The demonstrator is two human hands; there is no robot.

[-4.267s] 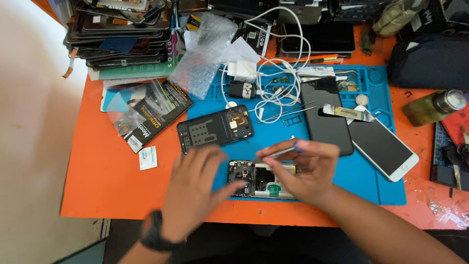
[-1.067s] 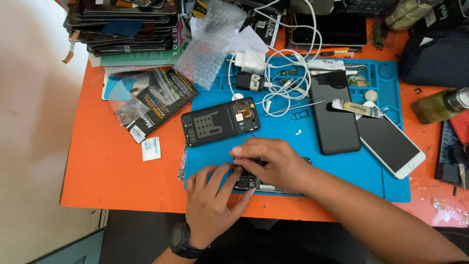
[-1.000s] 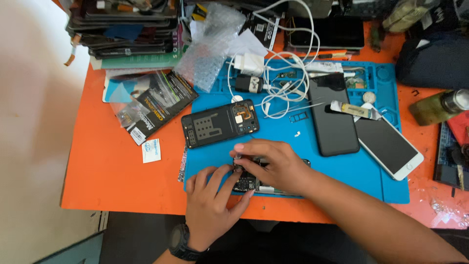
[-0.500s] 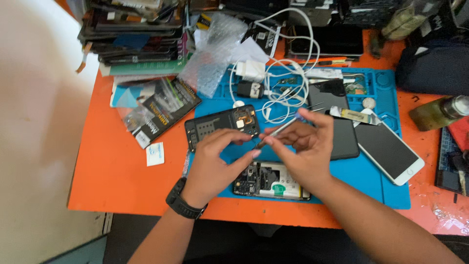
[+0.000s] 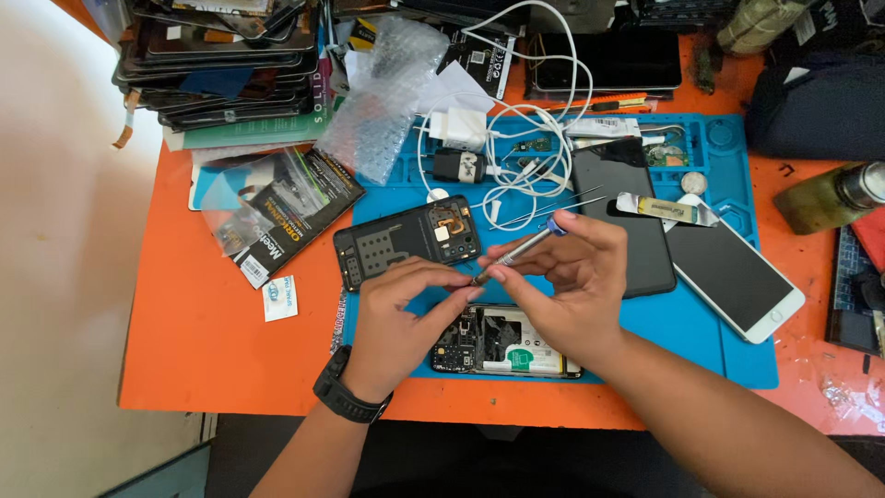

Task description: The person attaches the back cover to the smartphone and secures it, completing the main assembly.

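Bare forearms, no sleeves; blk wristwatch [image 5: 348,397] on L wrist.

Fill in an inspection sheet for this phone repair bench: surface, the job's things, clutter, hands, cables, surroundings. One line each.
Surface: orange table with a blue work mat on it.
Job's things: opened phone with its insides bare on the mat's near edge; screwdriver held above it; black back cover lying behind.
Clutter: stack of phone screens, bubble wrap, black packets, white phone, dark phone.
Hands: right hand grips the screwdriver; left hand pinches at its tip.
Cables: white cable coiled with a white charger.
Surroundings: dark bag, green bottle, pale floor.
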